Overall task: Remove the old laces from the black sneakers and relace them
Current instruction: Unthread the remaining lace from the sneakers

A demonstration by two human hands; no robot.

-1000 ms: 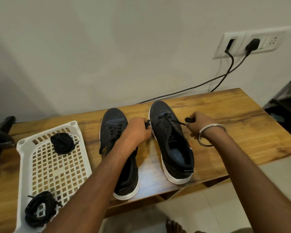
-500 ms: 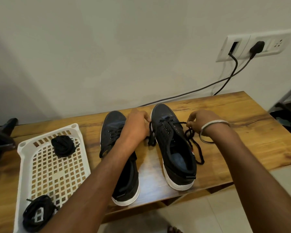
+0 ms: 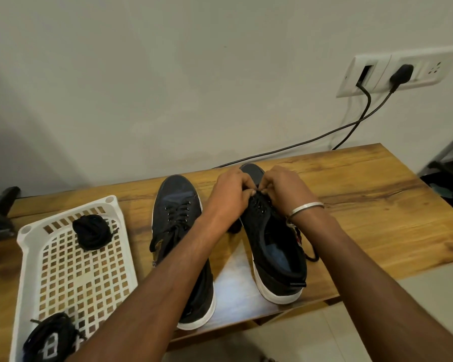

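Observation:
Two black sneakers with white soles stand side by side on the wooden table [image 3: 377, 205], toes toward the wall. The left sneaker [image 3: 178, 231] is laced. Over the toe end of the right sneaker [image 3: 275, 244] my left hand [image 3: 230, 194] and my right hand [image 3: 280, 189] meet, fingers curled and pinching the black lace [image 3: 311, 254] at the front eyelets. Loose lace trails down the shoe's right side onto the table. My fingertips hide the exact eyelet.
A white perforated tray [image 3: 71, 265] at the left holds two black lace bundles, one at the back [image 3: 92, 231] and one at the front [image 3: 50, 338]. Two black cables [image 3: 351, 126] run from a wall socket [image 3: 403, 71] behind the table. A dark object sits at the far left edge.
Both hands have come in from the sides of the right sneaker to meet over its front eyelets. The lace that was pulled out to either side now hangs slack.

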